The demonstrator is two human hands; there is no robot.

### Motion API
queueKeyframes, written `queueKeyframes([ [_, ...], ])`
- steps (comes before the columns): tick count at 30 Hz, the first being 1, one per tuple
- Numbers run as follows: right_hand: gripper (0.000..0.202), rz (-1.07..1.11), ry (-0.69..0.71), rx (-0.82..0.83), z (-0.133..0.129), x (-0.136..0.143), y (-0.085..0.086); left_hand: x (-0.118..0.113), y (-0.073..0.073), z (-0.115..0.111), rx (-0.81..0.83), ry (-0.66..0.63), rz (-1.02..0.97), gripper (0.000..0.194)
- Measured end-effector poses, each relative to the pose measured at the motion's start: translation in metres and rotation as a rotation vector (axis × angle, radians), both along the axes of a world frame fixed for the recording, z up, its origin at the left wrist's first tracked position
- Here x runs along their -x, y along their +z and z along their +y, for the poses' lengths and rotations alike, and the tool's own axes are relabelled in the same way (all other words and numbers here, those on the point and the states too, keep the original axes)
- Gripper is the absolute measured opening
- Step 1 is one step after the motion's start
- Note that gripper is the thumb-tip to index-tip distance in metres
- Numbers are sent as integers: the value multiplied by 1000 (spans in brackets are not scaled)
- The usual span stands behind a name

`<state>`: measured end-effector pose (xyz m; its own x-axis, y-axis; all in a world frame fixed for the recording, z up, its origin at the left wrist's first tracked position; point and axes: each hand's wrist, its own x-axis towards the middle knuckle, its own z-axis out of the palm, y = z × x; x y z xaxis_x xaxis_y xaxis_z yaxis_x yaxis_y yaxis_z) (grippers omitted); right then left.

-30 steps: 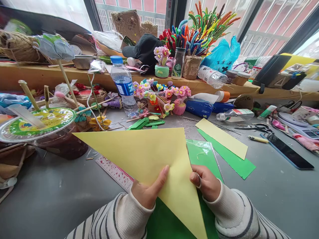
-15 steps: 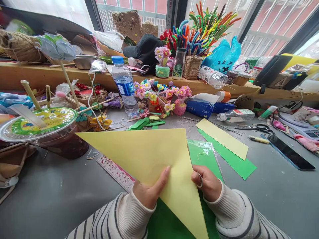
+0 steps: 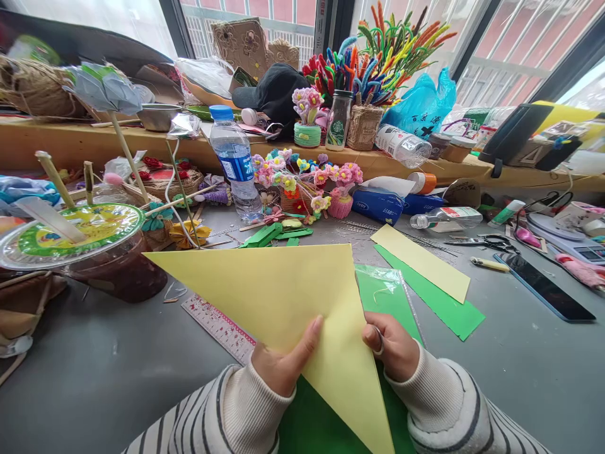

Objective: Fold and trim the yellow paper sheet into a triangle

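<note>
A sheet of pale yellow paper [image 3: 283, 290], folded into a large triangle, is held up over the table. My left hand [image 3: 288, 362] grips its lower left edge, thumb pressed flat on the front and fingers hidden behind. At the right edge, my right hand [image 3: 392, 347] is closed with its curled fingers against the paper. A thin curved line shows by the right thumb; I cannot tell what it is. Green paper [image 3: 326, 419] in a clear sleeve lies beneath. A pink-patterned ruler [image 3: 217, 328] pokes out from under the yellow sheet.
Yellow strip [image 3: 425, 261] and green strip [image 3: 460, 321] lie to the right, near scissors [image 3: 496, 243] and a phone [image 3: 543, 287]. A lidded drink cup [image 3: 118, 271] stands left. Behind are a water bottle [image 3: 236, 167], crocheted flowers [image 3: 288, 173] and a crowded ledge [image 3: 189, 148].
</note>
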<state>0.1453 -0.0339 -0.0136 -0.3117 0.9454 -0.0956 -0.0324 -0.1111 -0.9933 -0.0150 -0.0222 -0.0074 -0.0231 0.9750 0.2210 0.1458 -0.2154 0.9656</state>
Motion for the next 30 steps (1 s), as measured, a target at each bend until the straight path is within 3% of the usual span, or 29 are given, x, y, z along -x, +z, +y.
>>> queueKeyframes([
  [24, 52, -9, -29, -55, -1, 0, 1, 2, -2, 0, -18, -42, 87, 19],
  [30, 55, -21, -19, -5, -1, -1, -1, 1, -3, 0, -26, -45, 44, 21],
])
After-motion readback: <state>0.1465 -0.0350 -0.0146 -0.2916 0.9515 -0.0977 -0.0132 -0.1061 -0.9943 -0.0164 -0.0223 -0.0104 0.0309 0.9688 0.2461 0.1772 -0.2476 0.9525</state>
